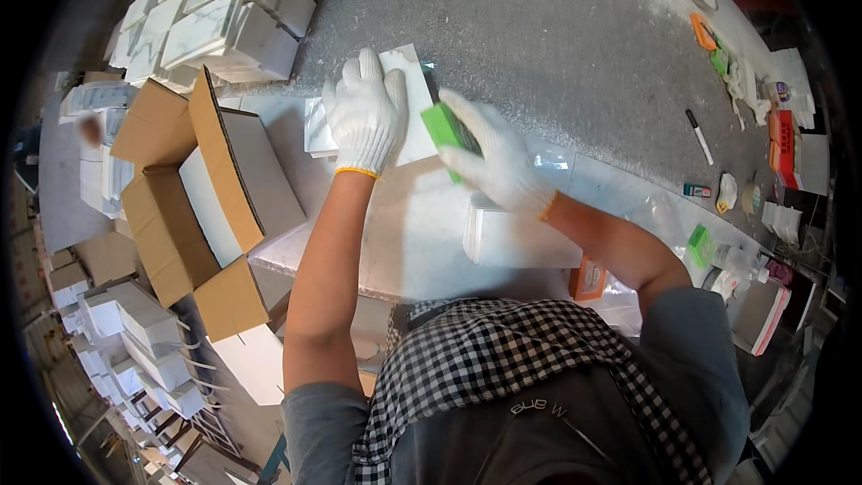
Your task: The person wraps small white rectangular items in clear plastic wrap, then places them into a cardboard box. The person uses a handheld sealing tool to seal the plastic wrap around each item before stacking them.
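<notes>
My left hand (364,117), in a white knit glove with a yellow cuff edge, lies with its fingers stretched out over a white marble-look tile (416,126). More white tile (317,133) shows beneath and to the left of that hand. In my right hand (498,162), gloved the same way, is a green block (440,128) with a dark side, probably an abrasive block. Fingers and thumb grip it at the tile's right edge; blur hides whether block and edge touch.
An open cardboard box (162,233) stands at left. Stacked marble-look tiles (211,27) rise at far left. White tiles (516,235) lie near my right forearm, beside an orange box (587,278). A marker (699,136) and red box (783,148) lie at right.
</notes>
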`<state>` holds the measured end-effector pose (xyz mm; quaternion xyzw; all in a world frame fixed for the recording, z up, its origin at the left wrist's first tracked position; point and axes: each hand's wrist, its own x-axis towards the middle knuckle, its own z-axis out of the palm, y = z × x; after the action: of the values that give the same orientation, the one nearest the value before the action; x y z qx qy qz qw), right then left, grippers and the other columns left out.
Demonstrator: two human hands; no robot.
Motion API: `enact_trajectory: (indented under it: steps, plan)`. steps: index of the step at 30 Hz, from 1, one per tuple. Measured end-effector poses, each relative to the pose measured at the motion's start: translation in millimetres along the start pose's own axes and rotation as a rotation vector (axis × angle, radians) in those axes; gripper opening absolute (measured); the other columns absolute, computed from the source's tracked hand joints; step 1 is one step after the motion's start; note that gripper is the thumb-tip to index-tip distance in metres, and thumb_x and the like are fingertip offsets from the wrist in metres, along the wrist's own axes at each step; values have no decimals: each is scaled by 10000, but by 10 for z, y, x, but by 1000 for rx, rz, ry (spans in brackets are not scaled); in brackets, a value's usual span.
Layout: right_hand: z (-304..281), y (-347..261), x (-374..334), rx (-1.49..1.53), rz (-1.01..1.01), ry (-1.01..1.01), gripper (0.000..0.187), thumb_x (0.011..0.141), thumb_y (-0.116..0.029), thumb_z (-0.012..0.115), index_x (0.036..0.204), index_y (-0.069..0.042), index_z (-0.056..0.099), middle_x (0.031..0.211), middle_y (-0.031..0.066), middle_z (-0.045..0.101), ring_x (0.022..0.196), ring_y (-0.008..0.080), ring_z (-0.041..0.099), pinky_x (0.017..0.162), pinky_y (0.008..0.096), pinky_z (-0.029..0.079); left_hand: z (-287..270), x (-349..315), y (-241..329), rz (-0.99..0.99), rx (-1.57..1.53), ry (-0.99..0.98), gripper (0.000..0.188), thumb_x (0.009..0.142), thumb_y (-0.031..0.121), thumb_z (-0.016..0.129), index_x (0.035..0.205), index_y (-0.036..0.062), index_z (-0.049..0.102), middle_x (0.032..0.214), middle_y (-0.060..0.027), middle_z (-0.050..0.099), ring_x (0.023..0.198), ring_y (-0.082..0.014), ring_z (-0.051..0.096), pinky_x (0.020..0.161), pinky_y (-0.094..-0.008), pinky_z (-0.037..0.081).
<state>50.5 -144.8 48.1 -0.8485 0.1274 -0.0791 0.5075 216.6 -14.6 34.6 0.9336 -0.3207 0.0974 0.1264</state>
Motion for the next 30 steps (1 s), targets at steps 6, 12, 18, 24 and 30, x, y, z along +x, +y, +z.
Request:
enact_trajectory:
  steps: [6,12,18,24,30]
  plan:
    - [33,216,1162,-17,-47,211,682,913,-373,676,1527,-132,503,1254,273,638,1189,428,615,1013,472,481,-56,72,21,25,-46,-87,423,1014,386,505,1266,48,534,1185,-233,645,1040,-409,669,1064,-547,419]
    - [27,44,441,-22,-55,53,704,916,-357,679,1548,-140,459,1295,251,593,1215,421,593,1032,477,476,8,33,2,-34,-32,-32,432,1008,401,517,1253,46,540,1183,-229,649,1044,-396,677,1108,-558,401]
    - [29,45,310,-66,-96,88,674,896,-309,700,1526,-179,495,1312,243,582,1197,405,604,1023,465,484,19,34,-25,40,-29,-31,394,1007,388,512,1219,58,546,1154,-204,652,1019,-394,670,1060,-557,422]
    - [-41,59,1206,-182,-24,123,662,902,-364,671,1524,-205,513,1254,231,634,1177,392,623,1018,458,485,-67,53,-6,11,-49,-77,373,1010,377,500,1206,62,543,1147,-197,652,1030,-394,669,1046,-562,425]
    - [22,64,-65,-223,-236,59,621,890,-365,726,1467,-193,572,1237,210,628,1167,390,608,981,467,490,-25,24,3,1,-63,-37,386,1013,386,501,1215,59,538,1167,-205,652,1047,-395,671,1061,-565,419]
